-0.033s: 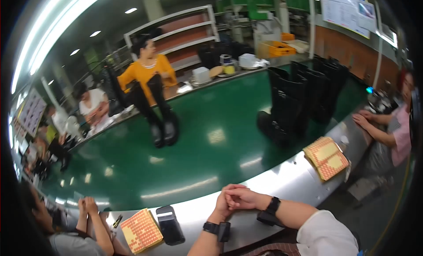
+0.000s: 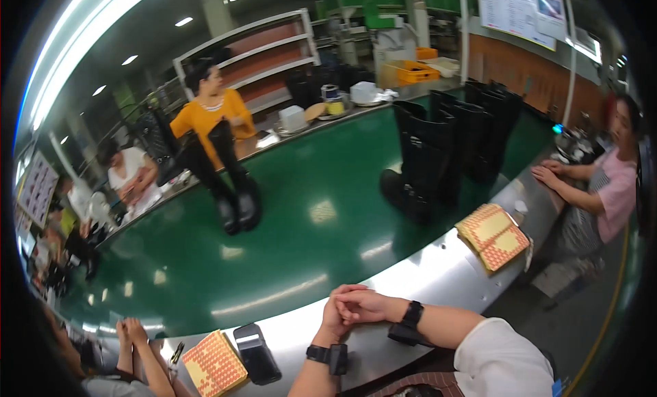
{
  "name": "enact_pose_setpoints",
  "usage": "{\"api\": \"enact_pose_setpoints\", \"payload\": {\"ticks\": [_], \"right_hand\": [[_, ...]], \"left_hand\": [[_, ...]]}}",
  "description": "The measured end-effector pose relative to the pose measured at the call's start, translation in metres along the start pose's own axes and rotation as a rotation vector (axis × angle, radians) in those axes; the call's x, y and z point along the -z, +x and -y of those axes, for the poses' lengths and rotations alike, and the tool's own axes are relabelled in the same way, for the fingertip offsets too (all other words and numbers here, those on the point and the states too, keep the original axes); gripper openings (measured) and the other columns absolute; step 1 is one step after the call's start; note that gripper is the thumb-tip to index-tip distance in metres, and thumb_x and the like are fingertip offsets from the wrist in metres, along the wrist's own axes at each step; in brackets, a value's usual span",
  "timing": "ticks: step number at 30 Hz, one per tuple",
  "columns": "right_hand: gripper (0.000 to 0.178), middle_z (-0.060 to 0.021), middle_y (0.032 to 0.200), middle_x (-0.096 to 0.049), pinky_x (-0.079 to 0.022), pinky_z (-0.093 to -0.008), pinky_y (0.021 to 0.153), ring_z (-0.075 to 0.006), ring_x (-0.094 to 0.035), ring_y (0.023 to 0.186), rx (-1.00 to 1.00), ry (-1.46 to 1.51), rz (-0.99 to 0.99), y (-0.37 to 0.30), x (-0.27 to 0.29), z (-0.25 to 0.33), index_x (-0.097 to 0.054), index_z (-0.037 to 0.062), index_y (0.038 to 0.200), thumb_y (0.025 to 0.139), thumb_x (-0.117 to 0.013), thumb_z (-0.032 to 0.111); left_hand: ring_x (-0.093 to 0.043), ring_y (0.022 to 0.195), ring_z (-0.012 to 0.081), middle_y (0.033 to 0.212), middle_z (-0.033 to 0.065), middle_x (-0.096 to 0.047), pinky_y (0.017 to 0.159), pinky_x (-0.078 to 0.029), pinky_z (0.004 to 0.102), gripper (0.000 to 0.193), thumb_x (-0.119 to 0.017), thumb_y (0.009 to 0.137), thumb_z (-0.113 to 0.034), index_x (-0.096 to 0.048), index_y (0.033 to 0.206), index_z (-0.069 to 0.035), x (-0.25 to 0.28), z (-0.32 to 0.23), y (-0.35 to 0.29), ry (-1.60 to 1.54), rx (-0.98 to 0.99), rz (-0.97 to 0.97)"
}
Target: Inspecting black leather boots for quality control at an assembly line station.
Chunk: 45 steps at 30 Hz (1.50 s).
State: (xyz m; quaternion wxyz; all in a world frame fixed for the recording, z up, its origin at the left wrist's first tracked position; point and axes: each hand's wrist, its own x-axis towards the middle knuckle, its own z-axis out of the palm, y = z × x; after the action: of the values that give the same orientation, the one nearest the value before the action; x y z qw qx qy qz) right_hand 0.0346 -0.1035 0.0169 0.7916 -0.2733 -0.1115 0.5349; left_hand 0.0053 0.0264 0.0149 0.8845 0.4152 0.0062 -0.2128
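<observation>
My left hand and my right hand are clasped together at the near metal edge of the green work surface. Their fingers are closed over each other, and no object shows between them. Each wrist wears a black strap with a small black box. To the left of my hands lies a black phone. Beside it rests an orange-and-yellow patterned pad; a similar pad lies farther right on the metal edge. Beyond my hands, tall black boots stand on the green surface: one pair left of centre, several others at the right.
The green surface has a metal rim. Across it stands a person in yellow; others work at the far left. One person sits at right, another near left, hands on the rim. White shelves and an orange crate stand behind.
The whole view has shifted, so most things now appear farther left. My hands stay clasped in the same place on the metal edge. The person at the right shows more fully.
</observation>
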Motion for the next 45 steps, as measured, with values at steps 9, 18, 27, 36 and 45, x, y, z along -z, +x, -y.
{"api": "enact_pose_setpoints", "payload": {"ticks": [9,18,27,36,45], "right_hand": [[0.019,-0.0016,0.088,-0.063,-0.046,-0.0347,0.076,-0.0241,-0.059,0.084,1.041,-2.094,-0.403,-0.075,-0.107,0.087,-0.064,0.0102,0.084,0.073,-0.072,0.024],[0.052,-0.0127,0.128,-0.043,-0.031,-0.0576,0.098,-0.0338,-0.036,0.125,0.473,-2.484,-1.686,-0.166,-0.085,0.307,-0.056,0.0226,0.107,0.065,-0.075,0.045],[0.063,-0.0185,0.12,-0.05,-0.038,-0.0441,0.099,-0.039,-0.041,0.118,0.019,-2.259,-1.6,-0.209,-0.042,0.379,-0.06,0.013,0.117,0.069,-0.073,0.051],[0.078,-0.0167,0.109,-0.063,-0.053,-0.0319,0.076,-0.0266,-0.064,0.09,-0.215,-2.172,-1.571,-0.206,-0.047,0.391,-0.056,0.0001,0.122,0.065,-0.077,0.049],[0.071,-0.0194,0.113,-0.062,-0.046,-0.0342,0.092,-0.0298,-0.06,0.104,0.109,-2.219,-1.621,-0.187,-0.037,0.372,-0.061,-0.0026,0.114,0.062,-0.08,0.042]], "left_hand": [[-0.057,0.101,0.0331,0.11,0.0234,-0.057,0.093,-0.046,0.0443,0.053,-0.031,0.098,-0.041,-0.046,0.12,0.005,-0.008,0.004,0.0,-0.268,-0.118,0.013],[-0.059,0.097,0.0341,0.1,0.0223,-0.059,0.088,-0.049,0.0493,0.036,-0.038,0.098,-0.029,-0.049,0.112,0.002,-0.002,0.006,0.002,-0.151,-0.021,-0.034],[-0.06,0.093,0.0328,0.099,0.0213,-0.058,0.087,-0.051,0.0478,0.034,-0.039,0.097,-0.025,-0.049,0.112,0.003,-0.006,0.003,0.001,-0.132,-0.029,-0.042],[-0.061,0.092,0.0296,0.097,0.0185,-0.059,0.085,-0.052,0.0453,0.03,-0.042,0.096,-0.023,-0.05,0.11,0.003,-0.006,0.002,0.001,-0.113,-0.038,-0.031],[-0.062,0.09,0.0267,0.096,0.0179,-0.06,0.083,-0.053,0.0416,0.029,-0.041,0.097,-0.022,-0.05,0.109,0.003,-0.009,0.0,-0.001,-0.105,-0.044,-0.045]]}}
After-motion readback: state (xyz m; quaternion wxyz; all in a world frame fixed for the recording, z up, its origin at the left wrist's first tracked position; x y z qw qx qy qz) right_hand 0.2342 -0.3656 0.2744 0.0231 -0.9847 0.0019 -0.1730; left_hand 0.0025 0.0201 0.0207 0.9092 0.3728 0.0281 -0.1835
